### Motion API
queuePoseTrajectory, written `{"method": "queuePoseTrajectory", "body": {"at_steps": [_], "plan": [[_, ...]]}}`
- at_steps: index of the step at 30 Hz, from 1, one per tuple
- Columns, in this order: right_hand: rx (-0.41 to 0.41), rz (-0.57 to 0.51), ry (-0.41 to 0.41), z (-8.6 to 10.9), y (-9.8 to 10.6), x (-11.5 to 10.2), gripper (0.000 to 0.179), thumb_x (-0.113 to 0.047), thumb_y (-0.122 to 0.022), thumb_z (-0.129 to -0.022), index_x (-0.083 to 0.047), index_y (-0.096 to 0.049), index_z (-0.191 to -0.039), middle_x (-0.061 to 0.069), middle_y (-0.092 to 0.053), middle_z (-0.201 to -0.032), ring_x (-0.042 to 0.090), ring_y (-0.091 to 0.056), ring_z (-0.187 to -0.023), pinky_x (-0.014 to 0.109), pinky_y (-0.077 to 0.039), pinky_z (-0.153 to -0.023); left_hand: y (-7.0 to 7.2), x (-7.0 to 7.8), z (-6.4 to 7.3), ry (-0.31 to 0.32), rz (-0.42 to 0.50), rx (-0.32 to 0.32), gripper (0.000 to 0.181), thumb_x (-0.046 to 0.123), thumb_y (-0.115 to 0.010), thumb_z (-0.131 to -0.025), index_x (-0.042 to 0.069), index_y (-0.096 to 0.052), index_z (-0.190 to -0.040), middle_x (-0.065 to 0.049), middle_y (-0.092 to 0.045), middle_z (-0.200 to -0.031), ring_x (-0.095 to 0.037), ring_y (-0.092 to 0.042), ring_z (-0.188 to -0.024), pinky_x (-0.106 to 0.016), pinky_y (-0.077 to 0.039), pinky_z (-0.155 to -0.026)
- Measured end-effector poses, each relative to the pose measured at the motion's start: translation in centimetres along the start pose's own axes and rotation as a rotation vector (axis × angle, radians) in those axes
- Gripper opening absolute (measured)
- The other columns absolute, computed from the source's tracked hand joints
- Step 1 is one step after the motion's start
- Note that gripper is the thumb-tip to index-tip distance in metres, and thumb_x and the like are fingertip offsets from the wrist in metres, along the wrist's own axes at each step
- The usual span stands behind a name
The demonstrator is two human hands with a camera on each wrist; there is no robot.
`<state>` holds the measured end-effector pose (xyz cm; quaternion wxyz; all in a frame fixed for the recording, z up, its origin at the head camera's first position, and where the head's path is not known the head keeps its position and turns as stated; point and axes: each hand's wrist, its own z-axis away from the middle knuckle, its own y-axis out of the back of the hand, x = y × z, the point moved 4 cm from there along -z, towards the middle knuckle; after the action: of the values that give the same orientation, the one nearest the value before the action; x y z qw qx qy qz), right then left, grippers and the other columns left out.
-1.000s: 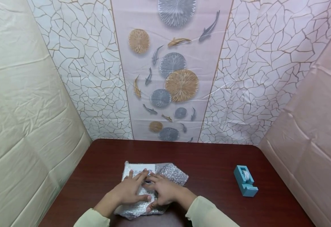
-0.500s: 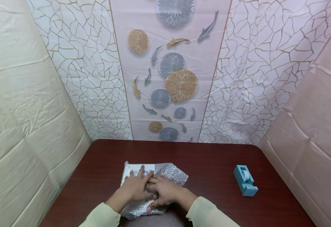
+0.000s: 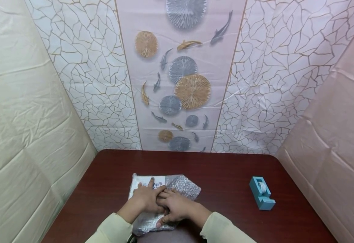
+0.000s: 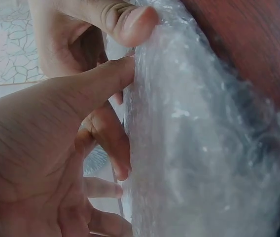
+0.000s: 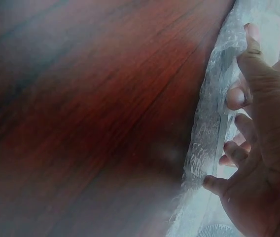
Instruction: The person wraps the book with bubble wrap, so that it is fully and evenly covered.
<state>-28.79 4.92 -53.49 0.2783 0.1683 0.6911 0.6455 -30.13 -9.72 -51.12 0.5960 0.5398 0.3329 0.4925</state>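
On the near part of the desk [image 3: 225, 175], left of its middle, I have the left hand [image 3: 148, 200] laid palm down with its fingers spread, bearing on the top of a flat bundle in bubble wrap [image 3: 184, 186]. Just to its right, the right hand [image 3: 178, 206] comes in from the other side, fingers loosely bent and fanned, thumb toward the near edge. The two hands overlap in the head view; I can't tell whether they touch, and I see neither pinching anything firmly.

Under the left fingers, a white panel with dark print [image 3: 158, 184] shows at the bundle's far left. The wrap juts to the right in a loose, puffy corner, and its near edge is ragged. I judge this to be a step of pressing the wrap down and holding a fold. To do it well, I'd put the load on flat fingers rather than tips, let one hand anchor while the other smooths toward the loose corner, and avoid lifting both at once, since springy wrap would probably rise.

Well apart at the right of the desk stands a blue tape dispenser [image 3: 262, 195] with its tape roll [image 3: 262, 187]. Reaching it would best leave one palm holding the fold.
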Motion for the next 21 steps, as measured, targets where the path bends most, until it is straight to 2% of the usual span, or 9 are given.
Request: {"method": "queuePoseTrajectory", "body": {"at_steps": [4,6,10,13,16,17,19,21], "plan": [[0.027,0.052,0.031,0.3,0.1,-0.2,0.086,-0.074,-0.075,-0.091,-0.025,-0.06,-0.16,-0.004,-0.051,-0.171,0.027,-0.046,-0.162,0.072,-0.047,-0.12,0.1,0.1,0.0,0.003,-0.025,-0.008,0.095,0.072,-0.085,-0.081,0.038,-0.053,-0.164,-0.023,-0.037,-0.178,-0.074,-0.046,-0.144,-0.075,-0.057,-0.1],[0.045,0.046,0.054,0.5,0.3,-0.3,0.08,-0.072,-0.075,-0.093,-0.023,-0.063,-0.155,-0.004,-0.054,-0.168,0.025,-0.05,-0.159,0.068,-0.048,-0.121,0.2,0.1,0.0,0.002,-0.033,-0.013,0.095,0.072,-0.084,-0.081,0.038,-0.053,-0.164,-0.023,-0.037,-0.178,-0.073,-0.047,-0.144,-0.074,-0.058,-0.1],[0.09,-0.057,0.102,1.3,1.4,0.0,0.067,-0.055,-0.08,-0.099,-0.015,-0.067,-0.151,0.002,-0.063,-0.161,0.026,-0.06,-0.15,0.053,-0.051,-0.124,0.5,0.3,0.2,0.005,-0.058,-0.017,0.093,0.072,-0.083,-0.083,0.039,-0.052,-0.164,-0.022,-0.037,-0.178,-0.07,-0.049,-0.144,-0.071,-0.061,-0.097],[0.156,-0.161,0.097,2.1,2.2,1.1,0.054,-0.037,-0.079,-0.103,-0.005,-0.071,-0.146,0.011,-0.069,-0.153,0.03,-0.066,-0.143,0.046,-0.052,-0.122,0.6,0.4,0.3,0.022,-0.081,-0.022,0.095,0.077,-0.082,-0.082,0.04,-0.051,-0.165,-0.022,-0.037,-0.178,-0.069,-0.05,-0.144,-0.069,-0.063,-0.093],[0.297,-0.182,0.041,3.2,2.8,2.9,0.041,-0.027,-0.079,-0.103,-0.001,-0.076,-0.134,0.016,-0.075,-0.138,0.033,-0.072,-0.128,0.049,-0.059,-0.111,0.5,0.5,0.4,0.033,-0.095,-0.027,0.098,0.082,-0.081,-0.08,0.041,-0.051,-0.164,-0.022,-0.038,-0.177,-0.069,-0.05,-0.144,-0.067,-0.065,-0.09],[0.362,-0.172,0.026,3.5,2.0,4.6,0.042,-0.033,-0.076,-0.106,-0.003,-0.076,-0.136,0.013,-0.074,-0.137,0.029,-0.07,-0.127,0.046,-0.059,-0.111,0.5,0.5,0.4,0.035,-0.095,-0.028,0.098,0.082,-0.081,-0.08,0.041,-0.051,-0.164,-0.022,-0.038,-0.177,-0.069,-0.05,-0.144,-0.066,-0.065,-0.089],[0.445,-0.131,-0.083,4.3,2.2,5.9,0.043,-0.032,-0.076,-0.105,-0.001,-0.075,-0.135,0.013,-0.072,-0.129,0.03,-0.067,-0.116,0.05,-0.062,-0.098,0.5,0.5,0.4,0.034,-0.098,-0.024,0.098,0.082,-0.081,-0.08,0.042,-0.052,-0.164,-0.023,-0.039,-0.177,-0.068,-0.051,-0.144,-0.066,-0.065,-0.088],[0.483,-0.108,-0.232,5.1,2.3,7.2,0.049,-0.034,-0.077,-0.103,0.0,-0.072,-0.138,0.015,-0.068,-0.127,0.032,-0.062,-0.112,0.054,-0.06,-0.09,0.4,0.5,0.4,0.035,-0.093,-0.019,0.096,0.08,-0.082,-0.08,0.042,-0.053,-0.163,-0.023,-0.039,-0.176,-0.068,-0.051,-0.144,-0.066,-0.065,-0.089]]}}
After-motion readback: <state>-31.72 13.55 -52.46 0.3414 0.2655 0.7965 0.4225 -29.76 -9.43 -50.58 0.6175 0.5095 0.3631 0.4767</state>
